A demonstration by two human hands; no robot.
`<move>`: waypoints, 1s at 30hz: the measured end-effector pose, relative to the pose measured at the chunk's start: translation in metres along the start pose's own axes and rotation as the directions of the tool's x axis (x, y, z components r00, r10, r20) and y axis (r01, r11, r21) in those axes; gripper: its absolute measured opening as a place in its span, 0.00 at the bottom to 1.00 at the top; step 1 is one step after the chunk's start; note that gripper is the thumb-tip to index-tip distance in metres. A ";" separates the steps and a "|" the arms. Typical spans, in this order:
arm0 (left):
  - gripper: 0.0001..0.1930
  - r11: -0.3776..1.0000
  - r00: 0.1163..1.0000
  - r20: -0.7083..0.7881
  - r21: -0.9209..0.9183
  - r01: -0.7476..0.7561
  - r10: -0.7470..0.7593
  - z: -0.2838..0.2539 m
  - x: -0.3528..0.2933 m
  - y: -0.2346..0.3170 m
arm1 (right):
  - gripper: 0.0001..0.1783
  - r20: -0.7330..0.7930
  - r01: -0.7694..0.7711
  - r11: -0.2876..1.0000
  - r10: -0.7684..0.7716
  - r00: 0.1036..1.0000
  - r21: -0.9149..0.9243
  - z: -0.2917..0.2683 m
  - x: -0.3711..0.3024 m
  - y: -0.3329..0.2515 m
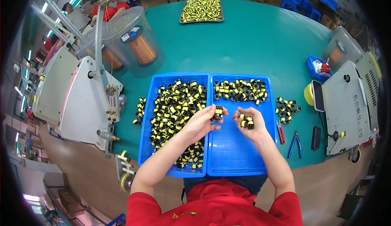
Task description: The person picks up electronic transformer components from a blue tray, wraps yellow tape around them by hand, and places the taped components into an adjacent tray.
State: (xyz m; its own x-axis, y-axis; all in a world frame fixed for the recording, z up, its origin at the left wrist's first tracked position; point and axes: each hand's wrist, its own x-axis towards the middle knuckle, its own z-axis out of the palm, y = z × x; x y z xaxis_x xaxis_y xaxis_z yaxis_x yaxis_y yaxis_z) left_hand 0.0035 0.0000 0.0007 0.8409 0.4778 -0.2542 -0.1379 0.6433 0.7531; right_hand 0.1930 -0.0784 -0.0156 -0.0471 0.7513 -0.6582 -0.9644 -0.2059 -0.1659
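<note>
A small black-and-yellow wound component (218,112) is pinched between the thumb and fingertips of the left hand (202,121), held just above the seam where two blue trays meet. The left hand is closed tightly on it. The right hand (247,123) is half-curled, palm up, and a few more of the same components (246,122) are cradled in it, just right of the pinched piece.

The piece is judged to be light, rigid and hard-shelled, with smooth taped sides that could slip; it is best gripped across its flat black ends, away from any thin leads, which look bendable.

Below both hands lies the right blue tray (240,157), mostly bare, with a row of components (240,91) along its far edge. To the left of the pinched piece, the left blue tray (147,144) is heaped with the same parts. Small loose piles (287,105) sit on the green worktop (260,43) to the right of the trays, near red-handled cutters (281,131) and blue-handled pliers (295,143). Far beyond the trays a metal tray (201,10) of parts is seen, and copper wire spools (142,49) stand to the far left.
</note>
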 end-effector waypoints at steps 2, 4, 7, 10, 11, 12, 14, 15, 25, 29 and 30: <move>0.18 1.000 1.000 0.000 -0.014 -0.006 0.006 0.001 -0.001 0.001 | 0.13 -0.171 0.062 0.998 -0.059 0.984 0.011 0.000 0.003 0.000; 0.19 1.000 0.999 -0.030 -0.010 -0.012 0.012 0.002 -0.002 0.001 | 0.13 -0.119 0.047 0.997 -0.054 0.991 -0.064 0.000 0.000 0.002; 0.20 0.983 0.998 0.054 -0.175 0.049 -0.040 -0.002 0.000 0.003 | 0.16 0.079 0.039 0.961 -0.018 0.997 -0.273 -0.001 -0.007 0.004; 0.21 0.949 0.994 0.042 -0.297 0.106 -0.098 0.004 -0.004 0.007 | 0.23 0.167 0.099 0.862 -0.018 0.986 -0.496 0.006 -0.014 0.012; 0.19 0.947 0.994 0.001 -0.304 0.105 -0.110 0.005 -0.004 0.007 | 0.24 0.243 0.145 0.828 -0.010 0.970 -0.542 0.006 -0.016 0.014; 0.19 0.947 0.994 0.002 -0.304 0.105 -0.110 0.005 -0.004 0.005 | 0.25 0.318 0.193 0.790 0.002 0.948 -0.582 0.007 -0.017 0.016; 0.15 0.994 0.988 -0.131 -0.081 0.070 -0.081 0.007 -0.004 0.000 | 0.27 0.343 0.197 0.798 0.014 0.939 -0.570 0.010 -0.019 0.019; 0.12 0.998 0.988 -0.149 -0.042 0.045 -0.051 0.011 -0.005 -0.002 | 0.27 0.392 0.237 0.792 0.004 0.920 -0.562 0.009 -0.019 0.020; 0.13 0.999 0.986 -0.166 0.042 0.012 -0.005 0.016 -0.007 0.000 | 0.18 0.534 0.688 0.072 -0.573 0.621 -0.722 0.008 -0.016 0.039; 0.13 0.996 0.984 -0.176 0.092 -0.004 0.020 0.017 -0.006 -0.004 | 0.13 0.554 0.669 0.030 -0.534 0.638 -0.742 0.007 -0.018 0.038; 0.13 0.989 0.984 -0.170 0.143 -0.023 0.048 0.017 -0.006 -0.005 | 0.12 0.570 0.677 0.021 -0.521 0.636 -0.736 0.008 -0.018 0.037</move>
State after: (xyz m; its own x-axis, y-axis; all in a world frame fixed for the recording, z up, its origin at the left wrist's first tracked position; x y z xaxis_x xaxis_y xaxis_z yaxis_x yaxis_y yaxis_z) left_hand 0.0081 -0.0169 0.0087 0.7323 0.6026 -0.3171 -0.0811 0.5395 0.8380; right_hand 0.1557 -0.0948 -0.0043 0.3237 0.9422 0.0868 0.1394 0.0432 -0.9893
